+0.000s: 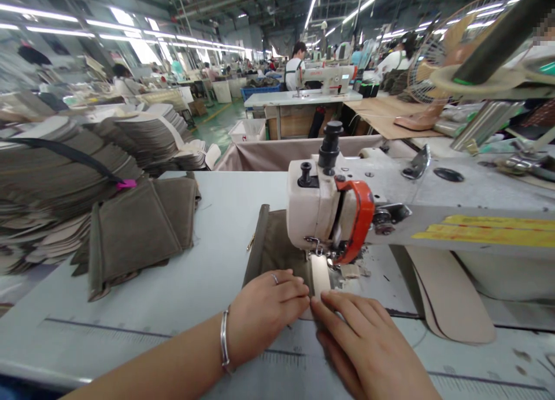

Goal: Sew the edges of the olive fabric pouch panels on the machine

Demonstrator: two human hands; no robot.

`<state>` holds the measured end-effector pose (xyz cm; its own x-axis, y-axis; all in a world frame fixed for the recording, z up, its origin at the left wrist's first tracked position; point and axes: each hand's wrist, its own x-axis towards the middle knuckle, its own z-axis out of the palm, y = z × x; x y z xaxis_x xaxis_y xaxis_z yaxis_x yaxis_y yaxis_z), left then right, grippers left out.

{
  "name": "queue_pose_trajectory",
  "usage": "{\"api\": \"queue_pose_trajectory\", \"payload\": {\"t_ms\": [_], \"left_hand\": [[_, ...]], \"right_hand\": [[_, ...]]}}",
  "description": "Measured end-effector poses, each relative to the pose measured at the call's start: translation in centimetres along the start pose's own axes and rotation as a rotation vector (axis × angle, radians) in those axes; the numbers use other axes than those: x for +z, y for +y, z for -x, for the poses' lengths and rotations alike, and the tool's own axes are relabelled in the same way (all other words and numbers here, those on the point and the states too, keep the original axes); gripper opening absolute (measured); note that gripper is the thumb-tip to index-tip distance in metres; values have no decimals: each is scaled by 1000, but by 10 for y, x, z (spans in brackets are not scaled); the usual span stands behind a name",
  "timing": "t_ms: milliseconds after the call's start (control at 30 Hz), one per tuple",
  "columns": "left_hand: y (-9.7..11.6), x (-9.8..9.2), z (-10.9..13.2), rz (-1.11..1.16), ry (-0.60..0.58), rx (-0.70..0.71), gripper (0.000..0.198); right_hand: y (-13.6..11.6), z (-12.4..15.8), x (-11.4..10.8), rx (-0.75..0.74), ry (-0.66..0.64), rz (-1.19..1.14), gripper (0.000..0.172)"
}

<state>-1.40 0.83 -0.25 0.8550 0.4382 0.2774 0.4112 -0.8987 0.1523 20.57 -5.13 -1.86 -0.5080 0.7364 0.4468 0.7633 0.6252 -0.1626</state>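
Both hands lie flat, palms down, fingers together, on the desk [182, 284]: left hand [264, 310] pressing the olive fabric piece [277, 244], right hand [368, 342] beside it, fingertips meeting below the sewing machine [329, 209] presser foot.

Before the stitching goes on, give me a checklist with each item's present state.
1. Left hand flat on the olive fabric piece: ok.
2. Right hand flat beside it, fingertips near the beige strip: ok.
3. Strip lined up under the presser foot: cannot tell, the sewing machine head hides it.
4. Fingers clear of the needle: ok, both hands sit in front of the foot.
5. Orange guard in place: ok.
6. Table space left of the fabric: ok.
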Motion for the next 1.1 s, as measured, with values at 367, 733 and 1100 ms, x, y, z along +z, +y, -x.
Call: {"api": "queue_pose_trajectory", "payload": {"t_ms": [367,733,1100], "left_hand": [[-19,-1,-21,-27,-44,-55,14],[-37,12,-29,-58,-8,-196,17],[-43,15,-33,-66,94,-234,13]], "right_hand": [[7,-21,0,80,-102,-12,38],[15,-29,10,112,-151,56,53],[15,-30,14,140,-149,78,53]]}}
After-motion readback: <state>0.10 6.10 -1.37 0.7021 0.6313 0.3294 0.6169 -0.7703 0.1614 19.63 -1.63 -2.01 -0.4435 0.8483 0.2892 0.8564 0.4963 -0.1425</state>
